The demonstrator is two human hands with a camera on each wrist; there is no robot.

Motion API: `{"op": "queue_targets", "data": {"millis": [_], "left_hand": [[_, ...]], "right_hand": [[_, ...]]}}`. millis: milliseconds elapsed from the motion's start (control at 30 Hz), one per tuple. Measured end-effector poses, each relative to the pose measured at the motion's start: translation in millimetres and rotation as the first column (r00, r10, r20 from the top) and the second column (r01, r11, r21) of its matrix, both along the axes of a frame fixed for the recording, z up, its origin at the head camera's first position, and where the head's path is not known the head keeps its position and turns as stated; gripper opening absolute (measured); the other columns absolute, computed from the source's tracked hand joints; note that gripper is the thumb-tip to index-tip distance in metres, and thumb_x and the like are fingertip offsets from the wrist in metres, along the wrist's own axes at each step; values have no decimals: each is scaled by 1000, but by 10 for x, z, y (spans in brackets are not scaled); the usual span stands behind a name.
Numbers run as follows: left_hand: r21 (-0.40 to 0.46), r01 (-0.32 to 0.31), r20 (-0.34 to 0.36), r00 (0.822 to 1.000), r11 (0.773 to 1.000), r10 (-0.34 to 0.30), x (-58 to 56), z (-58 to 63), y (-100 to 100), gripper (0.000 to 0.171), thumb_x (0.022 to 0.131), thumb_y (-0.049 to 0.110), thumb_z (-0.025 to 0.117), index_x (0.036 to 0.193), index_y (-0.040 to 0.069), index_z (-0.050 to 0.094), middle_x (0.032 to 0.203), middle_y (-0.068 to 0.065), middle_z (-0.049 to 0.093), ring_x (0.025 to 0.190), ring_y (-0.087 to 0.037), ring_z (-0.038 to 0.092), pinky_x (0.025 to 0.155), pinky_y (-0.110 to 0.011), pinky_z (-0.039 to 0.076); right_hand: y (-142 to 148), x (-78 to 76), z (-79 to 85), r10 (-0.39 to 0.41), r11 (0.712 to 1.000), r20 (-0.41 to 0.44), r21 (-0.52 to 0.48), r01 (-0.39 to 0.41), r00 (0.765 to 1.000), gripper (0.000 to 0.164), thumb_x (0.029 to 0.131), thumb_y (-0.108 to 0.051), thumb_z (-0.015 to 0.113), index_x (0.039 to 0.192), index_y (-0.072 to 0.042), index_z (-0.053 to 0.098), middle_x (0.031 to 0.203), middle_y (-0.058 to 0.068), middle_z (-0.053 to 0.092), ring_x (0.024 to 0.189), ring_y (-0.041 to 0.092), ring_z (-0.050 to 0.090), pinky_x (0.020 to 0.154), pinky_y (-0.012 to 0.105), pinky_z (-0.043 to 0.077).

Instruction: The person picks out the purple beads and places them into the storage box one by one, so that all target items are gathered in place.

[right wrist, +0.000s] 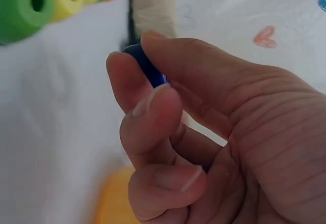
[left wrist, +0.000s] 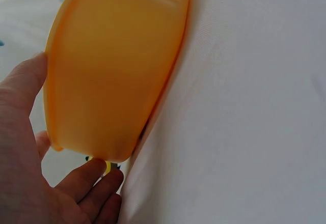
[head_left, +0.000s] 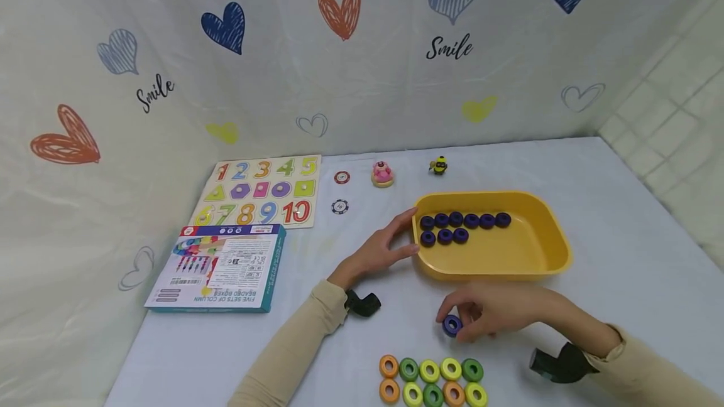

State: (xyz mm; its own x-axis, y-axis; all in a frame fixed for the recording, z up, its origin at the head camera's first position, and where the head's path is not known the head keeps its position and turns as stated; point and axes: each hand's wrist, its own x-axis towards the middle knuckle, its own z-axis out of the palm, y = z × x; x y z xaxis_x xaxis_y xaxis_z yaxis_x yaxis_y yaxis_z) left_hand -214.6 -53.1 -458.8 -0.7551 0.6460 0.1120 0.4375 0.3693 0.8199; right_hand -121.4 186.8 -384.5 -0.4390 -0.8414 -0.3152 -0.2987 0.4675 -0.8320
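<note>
My right hand [head_left: 498, 309] pinches a dark blue ring bead [head_left: 452, 325] between thumb and fingertips, in front of the yellow tray [head_left: 543, 272]. In the right wrist view the held bead stands edge-on, partly covered by the fingers. Several more blue ring beads [head_left: 487, 221] lie in two rows inside the tray, toward its left and back. At the tray's left end, my left hand [head_left: 380, 250] touches the outside with spread thumb and fingers. The left wrist view has the thumb [left wrist: 30, 76] at the rim and other fingers by the tray's end wall.
Orange, green and yellow ring beads [head_left: 429, 371] lie in two rows at the front. A boxed toy set [head_left: 226, 269] overlaps a wooden number board [head_left: 260, 190] on the left. Two chips [head_left: 340, 206], a pink figurine [head_left: 382, 174] and a bee figurine [head_left: 438, 165] stand behind.
</note>
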Motion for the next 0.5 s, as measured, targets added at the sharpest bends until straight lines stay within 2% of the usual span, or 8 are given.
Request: {"op": "queue_targets", "data": {"millis": [100,267,367,500], "left_hand": [[-1,-3,-12,1000,1000,3,-77,-139,3,70,85,52,52,142,42,11,143,21,21,130,-1,21,107,-36,21],[14,14,-9,1000,1000,-14,-99,-179,-2,70,86,51,52,142,42,11,144,20,22,130,-1,21,107,-36,20],[16,20,0,1000,1000,-20,-60,-116,-7,70,88,44,53,143,37,12,145,16,22,131,-2,20,108,-36,20],[20,41,11,999,999,-41,45,83,-22,69,90,33,54,145,27,13,147,5,23,132,-5,20,108,-36,19]], "right_hand": [[91,-75,143,-24,1000,-20,-14,23,1000,26,84,-28,64,109,-22,61,69,-8,57,48,3,47,42,23,46],[253,-260,292,-72,997,-90,-15,70,993,27,84,-27,63,111,-22,60,69,-5,57,47,6,48,42,25,46],[356,-400,339,-110,994,-120,10,112,987,30,84,-27,64,112,-19,59,69,-2,57,46,12,48,43,25,46],[488,-608,361,-157,986,-109,45,163,982,34,84,-24,64,115,-12,57,71,6,59,49,17,50,47,28,48]]}}
